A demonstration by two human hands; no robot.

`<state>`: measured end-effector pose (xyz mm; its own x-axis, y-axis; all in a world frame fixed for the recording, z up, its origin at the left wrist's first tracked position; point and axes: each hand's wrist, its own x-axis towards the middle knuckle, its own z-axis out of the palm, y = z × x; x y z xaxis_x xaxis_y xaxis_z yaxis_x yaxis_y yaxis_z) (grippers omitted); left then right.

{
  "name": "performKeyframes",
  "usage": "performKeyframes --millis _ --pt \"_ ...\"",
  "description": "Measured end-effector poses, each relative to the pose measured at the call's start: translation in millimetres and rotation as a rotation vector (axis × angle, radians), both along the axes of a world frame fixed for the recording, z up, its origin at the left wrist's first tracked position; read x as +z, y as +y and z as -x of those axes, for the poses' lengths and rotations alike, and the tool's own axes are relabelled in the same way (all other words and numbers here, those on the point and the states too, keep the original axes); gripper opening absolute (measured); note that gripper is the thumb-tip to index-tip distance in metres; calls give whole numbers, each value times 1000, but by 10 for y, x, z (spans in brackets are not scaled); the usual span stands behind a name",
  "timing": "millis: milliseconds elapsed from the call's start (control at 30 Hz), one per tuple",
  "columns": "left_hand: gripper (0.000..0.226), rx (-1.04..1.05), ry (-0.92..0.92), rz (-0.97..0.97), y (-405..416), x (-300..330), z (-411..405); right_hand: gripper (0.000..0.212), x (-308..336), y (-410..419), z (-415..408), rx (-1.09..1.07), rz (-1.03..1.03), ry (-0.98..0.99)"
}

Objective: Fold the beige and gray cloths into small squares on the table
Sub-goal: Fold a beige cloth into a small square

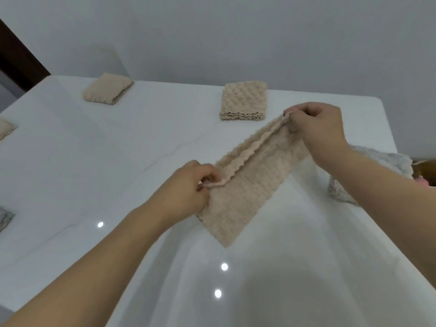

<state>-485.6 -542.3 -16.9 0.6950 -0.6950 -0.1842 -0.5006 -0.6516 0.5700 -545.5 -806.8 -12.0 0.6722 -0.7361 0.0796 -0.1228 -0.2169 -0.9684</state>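
A beige textured cloth (247, 185), folded into a long strip, hangs stretched between my two hands above the white table (94, 161). My left hand (188, 187) pinches its near left end. My right hand (316, 128) pinches the far right end, held higher. The strip's lower corner touches the table. A gray cloth (377, 161) lies crumpled at the right, partly hidden behind my right forearm.
Two folded beige squares sit at the back, one (108, 90) on the left and one (244, 101) in the middle. More cloth pieces peek in at the left edge, a beige piece (6, 128) and a gray piece (6, 219). A wall stands right behind the table.
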Motion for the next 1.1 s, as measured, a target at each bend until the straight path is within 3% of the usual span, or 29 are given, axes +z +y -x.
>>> performKeyframes --millis 100,200,333,433,533,667,767,833,933,1100 --pt "33 86 -104 -26 15 227 -12 25 177 8 56 16 -49 -47" --pt "19 204 -47 -1 22 472 11 25 357 19 80 12 -126 -97" --pt "5 221 370 145 48 781 55 24 586 35 73 -8 -96 -116" --pt "9 214 640 317 94 914 45 28 640 13 9 -75 -21 -13" --pt "15 222 785 277 109 832 -30 27 564 12 -127 -106 2 133" --pt "17 419 485 -34 -4 211 -136 29 102 171 -275 -48 286 350" --pt "35 377 -46 -281 -127 -281 -34 41 -347 380 -195 57 748 427" --pt "42 244 -295 -130 -209 -522 130 45 -583 493 -114 237 872 420" --pt "48 102 -348 -48 -330 -852 365 53 -937 490 16 526 897 628" --pt "62 72 -417 -144 -310 -1065 480 60 -1095 270 109 512 912 662"
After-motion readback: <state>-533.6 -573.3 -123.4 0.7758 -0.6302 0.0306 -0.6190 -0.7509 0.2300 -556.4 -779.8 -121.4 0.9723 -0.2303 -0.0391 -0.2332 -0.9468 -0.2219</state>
